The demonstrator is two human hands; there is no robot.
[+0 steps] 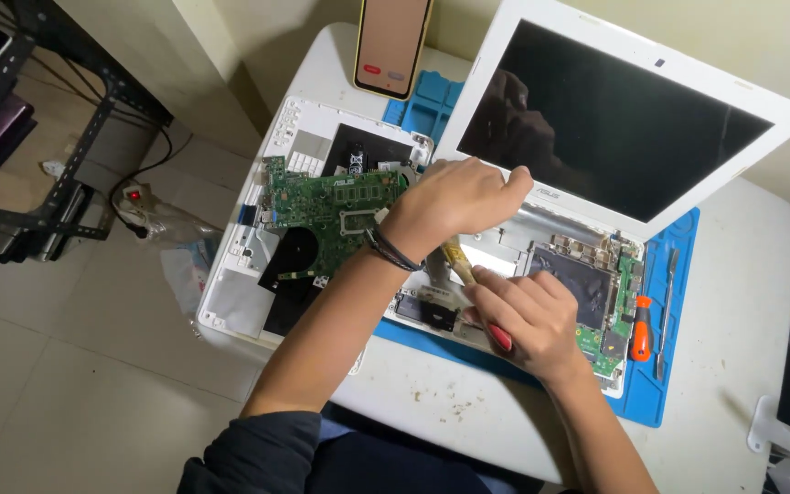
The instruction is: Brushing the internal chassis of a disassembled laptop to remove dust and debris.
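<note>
The white laptop [541, 247] lies opened on the blue rubber work mat [678, 366], its green circuit board [331, 206] already lifted out onto the white cover at left. Left hand [459, 197] is fisted over the hinge area, right hand [528, 316] grips a yellow-and-red screwdriver [468, 274] mid-chassis. Smaller boards remain at right, so teardown looks partway done.
</note>
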